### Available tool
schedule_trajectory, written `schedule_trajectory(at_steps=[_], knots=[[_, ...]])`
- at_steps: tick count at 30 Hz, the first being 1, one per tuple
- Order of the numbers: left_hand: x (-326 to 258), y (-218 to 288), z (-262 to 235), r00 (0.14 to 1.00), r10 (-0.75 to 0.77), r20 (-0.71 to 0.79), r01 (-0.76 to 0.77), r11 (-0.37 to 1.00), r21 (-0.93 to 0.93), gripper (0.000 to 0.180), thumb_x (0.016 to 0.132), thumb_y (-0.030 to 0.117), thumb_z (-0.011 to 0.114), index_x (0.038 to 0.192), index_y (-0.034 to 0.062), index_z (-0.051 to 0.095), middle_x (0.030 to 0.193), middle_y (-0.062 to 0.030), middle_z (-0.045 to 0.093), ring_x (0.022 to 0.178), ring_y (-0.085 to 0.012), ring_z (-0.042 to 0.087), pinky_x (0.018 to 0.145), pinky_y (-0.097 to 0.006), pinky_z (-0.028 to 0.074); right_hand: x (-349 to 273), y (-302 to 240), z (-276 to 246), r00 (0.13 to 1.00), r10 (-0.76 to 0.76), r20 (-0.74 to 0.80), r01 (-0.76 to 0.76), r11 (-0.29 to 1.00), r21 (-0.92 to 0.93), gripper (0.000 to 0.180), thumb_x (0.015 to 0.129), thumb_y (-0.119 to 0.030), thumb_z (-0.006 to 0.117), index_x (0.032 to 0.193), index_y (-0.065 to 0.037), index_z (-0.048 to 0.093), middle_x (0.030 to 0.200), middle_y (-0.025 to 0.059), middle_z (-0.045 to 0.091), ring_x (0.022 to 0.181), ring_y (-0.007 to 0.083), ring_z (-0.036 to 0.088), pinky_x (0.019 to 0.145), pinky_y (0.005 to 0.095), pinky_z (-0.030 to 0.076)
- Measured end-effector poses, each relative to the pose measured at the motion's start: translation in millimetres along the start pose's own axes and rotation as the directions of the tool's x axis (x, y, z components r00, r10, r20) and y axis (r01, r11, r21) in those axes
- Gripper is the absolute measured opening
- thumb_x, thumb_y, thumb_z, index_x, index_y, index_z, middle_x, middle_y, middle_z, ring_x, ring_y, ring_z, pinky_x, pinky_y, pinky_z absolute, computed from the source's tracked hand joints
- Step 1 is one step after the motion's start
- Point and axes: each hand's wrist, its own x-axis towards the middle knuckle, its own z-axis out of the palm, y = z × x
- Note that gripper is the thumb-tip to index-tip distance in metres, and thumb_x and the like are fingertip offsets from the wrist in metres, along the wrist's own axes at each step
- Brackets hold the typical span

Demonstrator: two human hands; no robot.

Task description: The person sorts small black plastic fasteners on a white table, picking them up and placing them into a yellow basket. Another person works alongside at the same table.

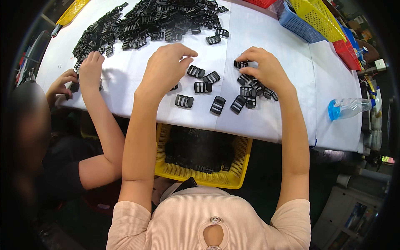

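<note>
Several black plastic strap buckles (203,87) with slotted bars lie loose on the white-covered table (258,118) in front of me. My left hand (166,68) hovers above the left side of this scatter, thumb and forefinger apart with nothing visible between them. One buckle shows partly under its wrist. My right hand (266,68) pinches a single buckle (240,63) between its thumb and fingers. Just below that hand sits a small cluster of buckles (248,91), partly overlapping one another.
A large heap of black buckles (166,18) covers the far left of the table. A co-worker's hands (89,68) work at the left edge. Beneath the table edge, a yellow basket (245,166) holds more black pieces. Coloured baskets (300,23) and a clear bottle (350,109) stand right.
</note>
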Motion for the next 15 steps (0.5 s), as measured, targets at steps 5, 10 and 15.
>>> schedule_trajectory(at_steps=[5, 10, 15], knots=[[-18.1, 0.3, -2.7, 0.998, -0.061, -0.006, 0.061, 0.996, -0.068, 0.02, 0.086, 0.01, 0.063, 0.103, 0.0031, 0.072, 0.102, -0.0125, 0.07, 0.09, -0.0255, 0.066, 0.081, -0.034, 0.05, 7.1, -6.3, 15.0, 1.0, -0.018, -0.023, 0.017, 0.999, -0.043, 0.019, 0.087, -0.013, 0.066, 0.102, -0.005, 0.072, 0.09, 0.0094, 0.071, 0.079, 0.0189, 0.065, 0.076, 0.03, 0.05], [-18.1, -12.8, 6.0, 0.986, -0.05, -0.156, 0.038, 0.996, -0.079, 0.02, 0.088, 0.01, 0.061, 0.104, 0.0036, 0.072, 0.103, -0.0112, 0.07, 0.09, -0.0229, 0.066, 0.08, -0.032, 0.05, 19.7, -2.9, 18.4, 0.988, 0.153, 0.023, -0.155, 0.973, 0.173, 0.02, 0.089, -0.016, 0.063, 0.102, -0.004, 0.072, 0.085, 0.0127, 0.072, 0.072, 0.0205, 0.066, 0.07, 0.0304, 0.052], [-25.6, -33.9, 28.6, 0.935, -0.084, -0.345, 0.036, 0.989, -0.142, 0.019, 0.089, 0.009, 0.06, 0.104, 0.0064, 0.073, 0.104, -0.0091, 0.07, 0.089, -0.0197, 0.065, 0.078, -0.029, 0.049, 37.4, 4.6, 18.1, 0.985, 0.143, -0.092, -0.148, 0.988, -0.041, 0.017, 0.085, -0.018, 0.065, 0.095, -0.009, 0.074, 0.092, 0.012, 0.07, 0.085, 0.0282, 0.067, 0.078, 0.0369, 0.051]])
